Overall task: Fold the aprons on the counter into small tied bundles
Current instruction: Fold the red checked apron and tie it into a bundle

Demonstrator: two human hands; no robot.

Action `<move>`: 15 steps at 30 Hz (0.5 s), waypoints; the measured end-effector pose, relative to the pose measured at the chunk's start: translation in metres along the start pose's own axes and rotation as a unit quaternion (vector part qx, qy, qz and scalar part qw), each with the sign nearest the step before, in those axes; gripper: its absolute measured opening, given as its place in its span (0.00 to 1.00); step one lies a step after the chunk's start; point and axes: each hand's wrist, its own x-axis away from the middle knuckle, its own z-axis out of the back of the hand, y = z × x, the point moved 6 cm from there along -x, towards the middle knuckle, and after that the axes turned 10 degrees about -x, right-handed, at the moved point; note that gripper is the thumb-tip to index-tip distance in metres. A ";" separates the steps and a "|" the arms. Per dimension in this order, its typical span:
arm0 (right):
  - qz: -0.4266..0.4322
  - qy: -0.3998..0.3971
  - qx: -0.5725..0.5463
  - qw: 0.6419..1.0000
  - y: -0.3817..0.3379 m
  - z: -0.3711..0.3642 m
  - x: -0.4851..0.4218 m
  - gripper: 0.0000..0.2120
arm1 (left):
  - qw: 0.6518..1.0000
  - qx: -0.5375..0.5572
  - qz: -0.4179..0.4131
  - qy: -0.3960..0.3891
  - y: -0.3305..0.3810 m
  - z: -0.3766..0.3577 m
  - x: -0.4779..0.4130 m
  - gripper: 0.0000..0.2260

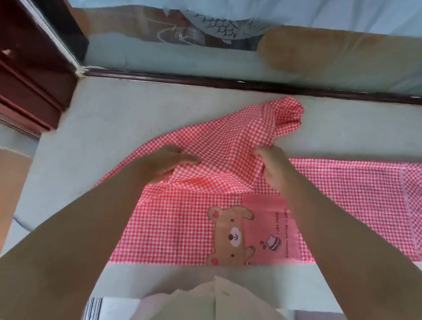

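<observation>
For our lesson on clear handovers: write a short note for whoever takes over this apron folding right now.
Left hand grips a fold of the checked apron near its upper part.
Right hand pinches the same apron close beside.
Apron lies spread on the counter, bear patch up, upper part lifted.
Done: no fold finished, no tie.
Left: fold it small and tie the bundle.
</observation>
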 end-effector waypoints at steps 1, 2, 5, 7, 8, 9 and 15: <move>-0.017 0.022 0.047 0.998 0.013 0.010 0.001 0.17 | 0.999 -0.037 -0.017 0.011 -0.010 -0.003 0.001 0.15; -0.039 0.036 0.087 0.995 0.025 0.019 0.006 0.16 | 0.997 -0.072 -0.029 0.018 -0.020 -0.008 0.003 0.16; -0.075 0.074 0.143 0.984 0.061 0.045 0.017 0.13 | 0.981 -0.192 -0.036 -0.016 -0.045 -0.039 0.018 0.20; -0.032 0.135 0.179 0.974 0.073 0.061 0.022 0.21 | 0.975 -0.212 -0.006 -0.074 -0.064 -0.065 0.025 0.35; 0.014 0.169 0.212 0.962 0.072 0.066 0.027 0.26 | 0.978 -0.189 0.011 -0.093 -0.073 -0.075 0.027 0.40; 0.074 0.199 0.252 0.944 0.070 0.070 0.032 0.28 | 0.983 -0.150 0.030 -0.101 -0.081 -0.085 0.032 0.40; 0.134 0.057 0.269 0.952 0.091 0.022 0.047 0.51 | 0.986 -0.151 -0.046 -0.051 -0.085 -0.116 0.035 0.27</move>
